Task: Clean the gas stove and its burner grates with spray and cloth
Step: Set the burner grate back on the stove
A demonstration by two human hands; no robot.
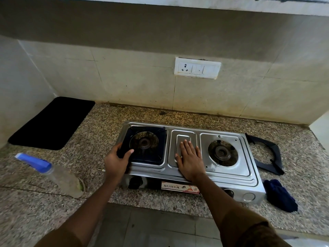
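The two-burner stainless steel gas stove (210, 175) sits slightly askew on the speckled granite countertop (106, 122), its front close to the counter's edge, with open granite behind it up to the beige tiled wall (124, 82) and a wide free stretch to its left. The left hand (117, 161) grips the near-left corner of the black square burner grate (147, 145) seated over the left burner, fingers curled round its frame. The right hand (189, 159) lies flat, fingers straight, on the raised middle panel of the stove top. The right burner is bare; its black grate (267, 154) lies on the granite just beside the stove's right end. A crumpled dark blue cloth (280, 195) rests near the stove's front-right corner. A clear spray bottle with a blue trigger head (51, 173) stands well left, and a black rectangular mat (51, 122) fills the far-left corner. A white switch-and-socket plate (197, 68) is set in the wall.
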